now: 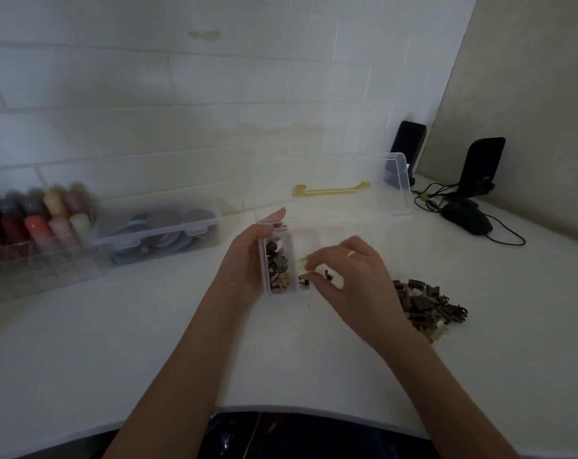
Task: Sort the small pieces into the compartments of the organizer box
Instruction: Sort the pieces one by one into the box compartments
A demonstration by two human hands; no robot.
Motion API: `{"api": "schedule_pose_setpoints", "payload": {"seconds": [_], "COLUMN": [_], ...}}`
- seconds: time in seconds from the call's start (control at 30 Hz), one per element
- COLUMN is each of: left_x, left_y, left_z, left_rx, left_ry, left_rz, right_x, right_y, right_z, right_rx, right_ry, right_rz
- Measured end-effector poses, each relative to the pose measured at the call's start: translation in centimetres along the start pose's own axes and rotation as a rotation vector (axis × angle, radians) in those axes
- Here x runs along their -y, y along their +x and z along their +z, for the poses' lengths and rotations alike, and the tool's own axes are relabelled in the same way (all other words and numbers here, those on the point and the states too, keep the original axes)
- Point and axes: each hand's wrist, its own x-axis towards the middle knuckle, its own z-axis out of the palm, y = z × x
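Dark fabric (281, 435) on the person's lap shows nearest, just under the curved front edge of the white desk (148, 342). Both bare forearms reach forward over that edge. Left hand (247, 260) holds the left end of the clear organizer box (277, 260), its grip curled round the wall with one fingertip up at the far corner. That leftmost compartment holds a heap of dark small pieces (276, 263) with one pale piece among them. Right hand (350, 276) hangs over the next compartment, its grip pressed together on a pale piece (303, 262) between thumb and fingertips; a few dark pieces (317, 276) lie just below the fingers. The box's clear lid (363, 180) stands open behind, a yellow handle (330, 189) across it. To the right of the right wrist, a pile of unsorted pieces (426, 303), mostly brown with a few pale ones, lies on the desk apart from the box. At the far left stand a blurred rack of coloured rolls (39, 217) and a clear latched case (158, 230) of round coloured items. Two black upright devices (479, 167) with cables stand at the far right corner, beside a tiled wall (181, 94).
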Motion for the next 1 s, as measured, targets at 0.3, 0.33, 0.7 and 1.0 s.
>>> {"api": "schedule_pose_setpoints", "payload": {"seconds": [0.3, 0.33, 0.7, 1.0], "left_x": [0.0, 0.0, 0.0, -0.1], "left_y": [-0.1, -0.1, 0.0, 0.0], "left_z": [0.2, 0.1, 0.1, -0.1], "left_rx": [0.021, 0.016, -0.006, -0.021], "left_ry": [0.047, 0.036, 0.068, 0.031], "left_rz": [-0.003, -0.003, -0.004, -0.011], "right_x": [0.2, 0.0, -3.1, -3.6], "right_y": [1.5, 1.3, -7.1, -8.4], "right_z": [2.1, 1.7, -3.1, -2.6], "right_rx": [0.233, 0.188, -0.07, 0.116], "right_ry": [-0.53, -0.46, -0.114, -0.26], "right_rz": [-0.049, -0.068, 0.214, 0.296]}}
